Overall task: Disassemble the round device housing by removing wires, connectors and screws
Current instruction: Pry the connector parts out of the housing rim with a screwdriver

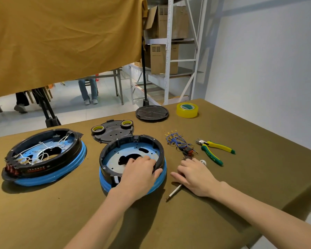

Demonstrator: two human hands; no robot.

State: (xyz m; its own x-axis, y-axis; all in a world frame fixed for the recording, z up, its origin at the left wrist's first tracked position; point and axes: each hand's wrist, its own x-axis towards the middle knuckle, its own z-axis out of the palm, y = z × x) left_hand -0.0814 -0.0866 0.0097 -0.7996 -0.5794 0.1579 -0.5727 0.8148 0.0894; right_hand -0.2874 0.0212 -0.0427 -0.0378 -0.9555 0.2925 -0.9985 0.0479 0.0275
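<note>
Nearest to camera, two bare forearms coming from lower edge. Left hand (139,172) at centre of frame, gripping near rim of round housing (132,163): fingers curled over black wall to the inside, thumb on blue outer band. Housing sitting on olive table (241,177), without wires, grey-blue plate with dark cut-outs visible inside. Right hand (194,174) just right of it, palm down on cloth, fingers relaxed and slightly spread, holding nothing visible. Thin screwdriver (174,192) partly under this hand. Above right hand, removed blue wires with connectors (178,142), then yellow-green pliers (214,150) further right. Left of frame: second housing (45,157), white wires still inside. Upper centre: black cover plates (113,131) and yellow tape roll (187,110).
</note>
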